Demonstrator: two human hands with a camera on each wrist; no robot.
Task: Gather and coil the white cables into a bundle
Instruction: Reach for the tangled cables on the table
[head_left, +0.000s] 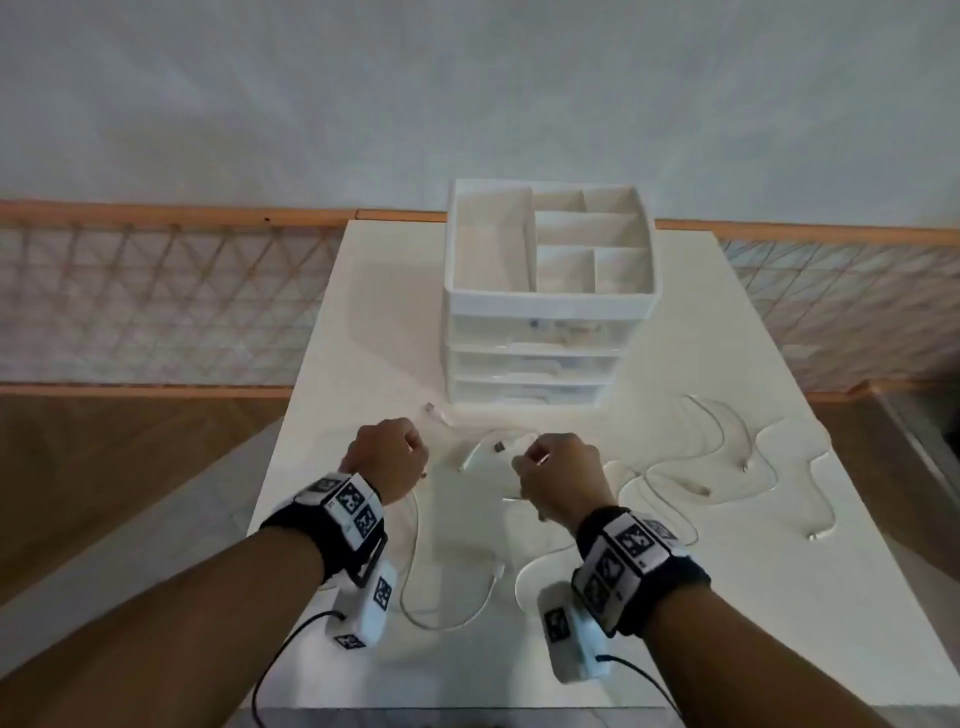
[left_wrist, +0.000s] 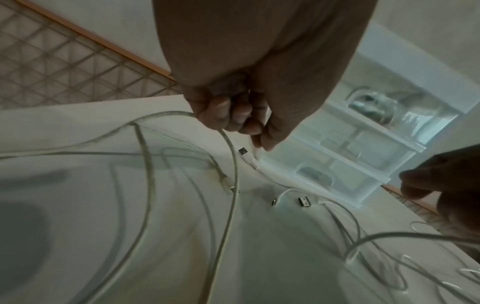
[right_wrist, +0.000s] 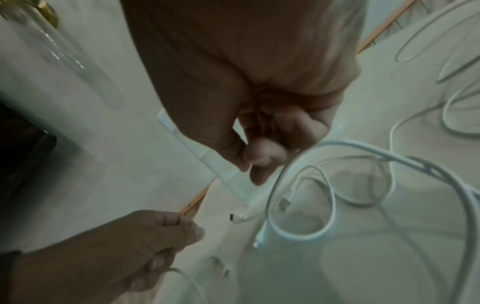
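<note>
Several white cables (head_left: 719, 441) lie tangled over the white table (head_left: 374, 322). My left hand (head_left: 400, 452) hovers in front of the drawer unit; its curled fingers (left_wrist: 228, 115) grip one white cable (left_wrist: 233, 185) that hangs down to a loop near the table's front (head_left: 447, 623). My right hand (head_left: 545, 462) is a little to its right. It pinches another white cable (right_wrist: 275, 185) between thumb and fingers (right_wrist: 262, 156); this cable curves back toward the table. Loose USB plugs (head_left: 500, 447) (left_wrist: 303, 201) lie between the two hands.
A white drawer organiser (head_left: 550, 306) with open top compartments stands at the table's back centre, just beyond the hands. An orange-framed mesh railing (head_left: 156, 301) runs behind the table. Wooden floor (head_left: 104, 467) lies to the left. More cable loops spread to the right edge (head_left: 821, 535).
</note>
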